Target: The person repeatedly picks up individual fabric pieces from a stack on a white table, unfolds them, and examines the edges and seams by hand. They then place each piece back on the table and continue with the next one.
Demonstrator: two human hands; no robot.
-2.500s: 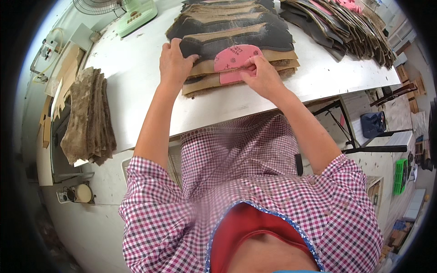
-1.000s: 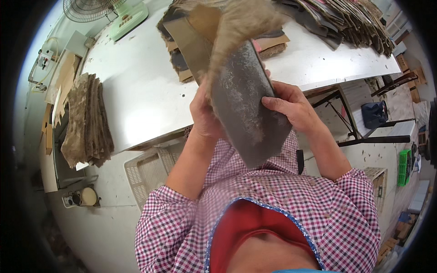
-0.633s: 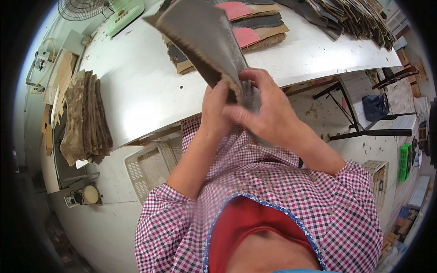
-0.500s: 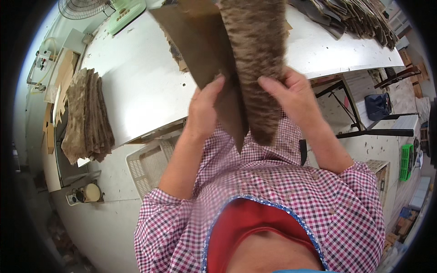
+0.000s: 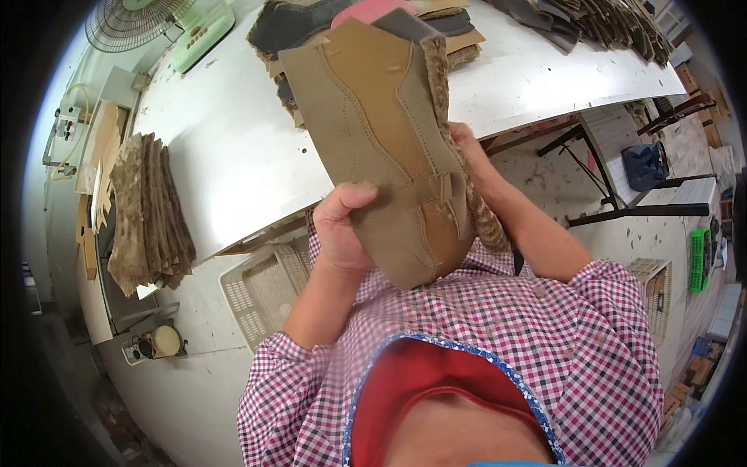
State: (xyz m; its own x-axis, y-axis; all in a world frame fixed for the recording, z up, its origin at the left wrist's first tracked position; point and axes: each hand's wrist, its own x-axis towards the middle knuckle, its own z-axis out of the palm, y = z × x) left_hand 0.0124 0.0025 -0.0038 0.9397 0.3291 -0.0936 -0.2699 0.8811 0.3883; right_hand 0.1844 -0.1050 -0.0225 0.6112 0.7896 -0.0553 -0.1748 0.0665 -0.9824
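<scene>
In front of me I hold a boot upper [image 5: 381, 148], brown with stitched tan panels facing up. Curly brown fur lining [image 5: 439, 82] shows along its right edge. My left hand [image 5: 342, 229] pinches the lower left edge, thumb on the outer face and fingers behind. My right hand [image 5: 477, 167] grips the furry right side from beyond, most of its fingers hidden by the upper. The piece hangs above the near table edge, its lower end close to my checked shirt.
On the white table [image 5: 226, 148] lie dark and tan cut pieces [image 5: 299, 27] behind the upper. Stacked fur pieces [image 5: 148, 222] stand at the left, another pile [image 5: 622, 35] far right. A fan [image 5: 140, 19] is far left; a plastic basket [image 5: 261, 292] sits below the table.
The boot upper has turned from showing its opened fur side to showing its stitched outer face. My left hand has lowered slightly; my right hand has moved round behind the furry edge.
</scene>
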